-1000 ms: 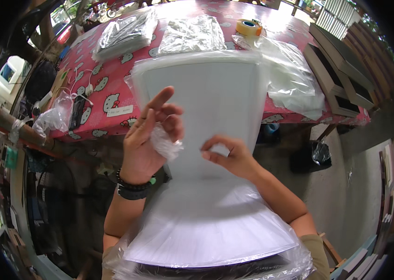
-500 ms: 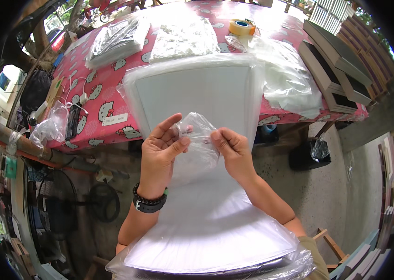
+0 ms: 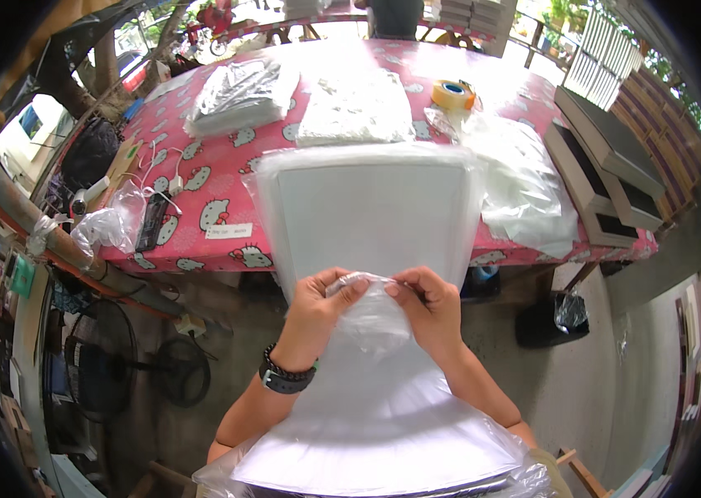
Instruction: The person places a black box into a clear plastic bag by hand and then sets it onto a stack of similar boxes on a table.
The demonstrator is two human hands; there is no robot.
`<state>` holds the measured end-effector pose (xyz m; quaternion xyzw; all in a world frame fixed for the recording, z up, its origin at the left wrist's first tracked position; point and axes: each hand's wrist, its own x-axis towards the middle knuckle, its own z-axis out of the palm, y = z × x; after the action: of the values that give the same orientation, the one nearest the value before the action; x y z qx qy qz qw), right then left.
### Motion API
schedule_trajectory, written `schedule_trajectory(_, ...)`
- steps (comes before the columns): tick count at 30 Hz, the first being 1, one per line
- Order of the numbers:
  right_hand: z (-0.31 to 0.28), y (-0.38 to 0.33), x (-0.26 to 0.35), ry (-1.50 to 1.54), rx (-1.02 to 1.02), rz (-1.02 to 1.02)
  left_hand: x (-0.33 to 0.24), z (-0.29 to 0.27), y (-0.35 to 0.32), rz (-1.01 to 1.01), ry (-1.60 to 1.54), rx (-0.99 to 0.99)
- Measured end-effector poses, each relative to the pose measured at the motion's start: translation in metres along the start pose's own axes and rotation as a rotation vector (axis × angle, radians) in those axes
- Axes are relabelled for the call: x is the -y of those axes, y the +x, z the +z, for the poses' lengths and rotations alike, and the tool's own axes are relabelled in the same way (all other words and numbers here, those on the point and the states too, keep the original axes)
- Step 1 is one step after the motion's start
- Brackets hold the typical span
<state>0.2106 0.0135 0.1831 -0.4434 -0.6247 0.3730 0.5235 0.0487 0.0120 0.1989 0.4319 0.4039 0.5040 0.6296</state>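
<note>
Both hands pinch the upper edge of a small clear plastic bag (image 3: 373, 319), which hangs down between them. My left hand (image 3: 317, 311), with a dark watch and beaded bracelet at the wrist, is closed on its left side. On the other side, my right hand (image 3: 431, 309) grips it between thumb and fingers. Beneath the hands a large plastic-wrapped stack of white sheets (image 3: 367, 440) lies across my lap. Beyond them, a plastic-wrapped pale grey panel (image 3: 371, 212) leans over the table's front edge.
A pink patterned table (image 3: 201, 220) carries stacked plastic bags (image 3: 243, 91), a white plastic pile (image 3: 356, 108), a tape roll (image 3: 453, 94), loose clear bags (image 3: 525, 183) and grey boxes (image 3: 608, 149). A black fan (image 3: 102, 361) stands left, a black bin (image 3: 550, 319) right.
My hands have come lower in the picture and closer together. The left fingers, spread before, now pinch the bag's edge, and the bag hangs down. The view has tilted up slightly.
</note>
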Motion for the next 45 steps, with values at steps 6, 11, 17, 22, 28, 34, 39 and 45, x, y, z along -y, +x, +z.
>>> schedule_trajectory(6,0.008,-0.001,-0.005,-0.088,-0.037,-0.217,0.016,0.000,-0.002,0.105,-0.163,0.064)
schedule_trajectory(11,0.004,0.000,-0.001,-0.072,-0.048,-0.087,0.004,0.000,-0.009,-0.001,-0.136,0.119)
schedule_trajectory(17,0.003,-0.001,-0.001,-0.086,-0.064,-0.143,0.006,-0.001,-0.007,0.036,-0.061,0.028)
schedule_trajectory(22,0.004,-0.003,-0.001,-0.136,-0.072,-0.197,0.014,-0.004,-0.013,0.035,-0.163,0.112)
schedule_trajectory(28,-0.003,-0.001,-0.009,0.050,0.019,-0.043,0.000,0.000,-0.014,0.077,0.188,-0.021)
schedule_trajectory(34,-0.010,0.006,-0.011,0.100,0.220,-0.190,-0.002,-0.005,-0.017,0.044,0.363,0.063)
schedule_trajectory(39,-0.005,-0.007,0.005,-0.069,0.233,0.038,0.016,-0.008,-0.019,0.118,-0.055,0.143)
schedule_trajectory(45,-0.008,-0.002,-0.001,0.521,0.132,-0.044,0.023,-0.020,-0.022,-0.053,-0.536,0.296)
